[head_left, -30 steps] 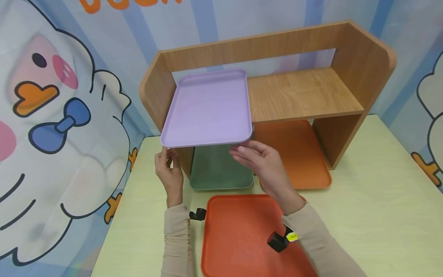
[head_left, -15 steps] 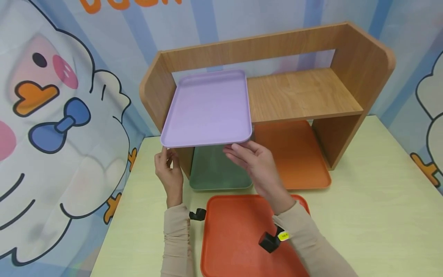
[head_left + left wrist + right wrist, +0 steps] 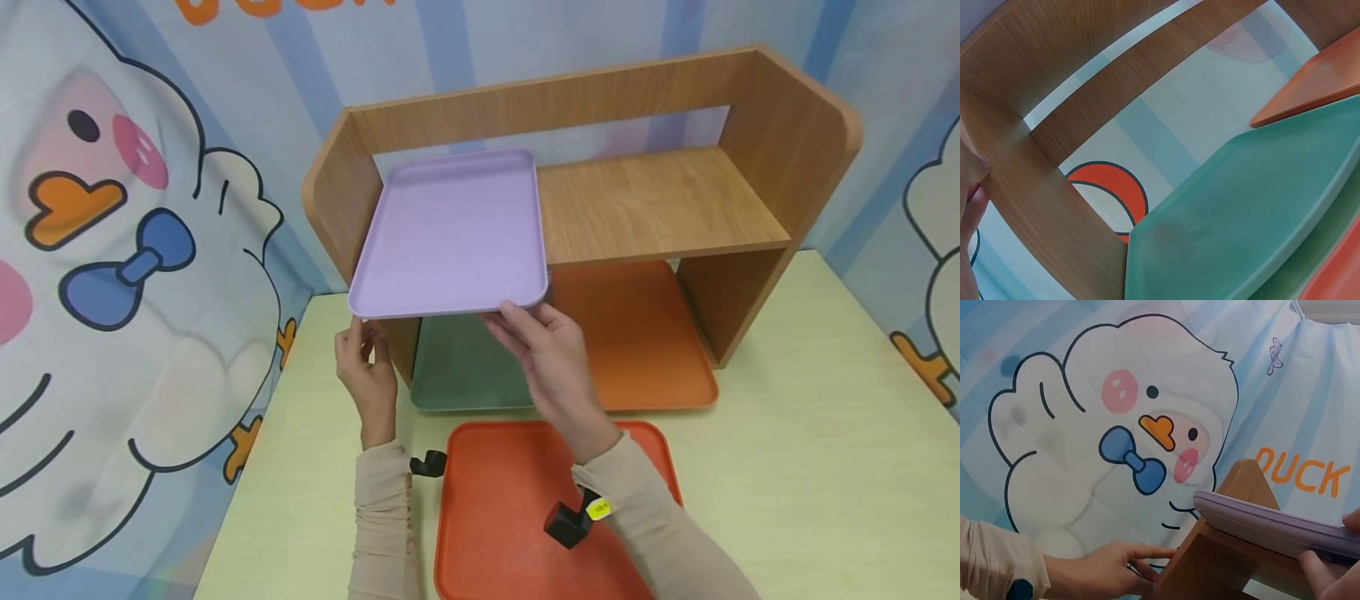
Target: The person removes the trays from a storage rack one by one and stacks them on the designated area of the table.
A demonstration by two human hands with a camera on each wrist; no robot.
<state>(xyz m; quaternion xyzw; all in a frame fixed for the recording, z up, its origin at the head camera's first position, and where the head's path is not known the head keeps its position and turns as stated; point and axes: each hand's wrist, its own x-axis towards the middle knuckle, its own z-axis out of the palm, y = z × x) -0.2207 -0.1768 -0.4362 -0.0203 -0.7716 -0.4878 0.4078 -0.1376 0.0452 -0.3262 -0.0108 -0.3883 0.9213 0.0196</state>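
Observation:
A lavender tray (image 3: pixel 450 237) lies on the upper board at the left end of a wooden shelf (image 3: pixel 660 200), its front rim jutting past the board. My right hand (image 3: pixel 555 375) pinches that rim near its right corner, thumb on top and fingers beneath. Below the tray's left corner, my left hand (image 3: pixel 367 379) grips the front edge of the shelf's left side panel (image 3: pixel 1041 206). In the right wrist view, the left hand (image 3: pixel 1107 572) reaches this panel beside the lavender tray (image 3: pixel 1272 525). The right fingers' undersides are hidden by the tray.
Under the shelf lie a green tray (image 3: pixel 472 367) on the left and an orange tray (image 3: pixel 637 333) on the right. A red-orange tray (image 3: pixel 502 508) sits nearer on the pale table (image 3: pixel 810 467), partly under the right forearm. A duck-printed cloth (image 3: pixel 187 333) hangs behind.
My right hand has shifted a little to the left, and its thumb has come up onto the lavender tray's front rim. The left hand and the trays look unmoved.

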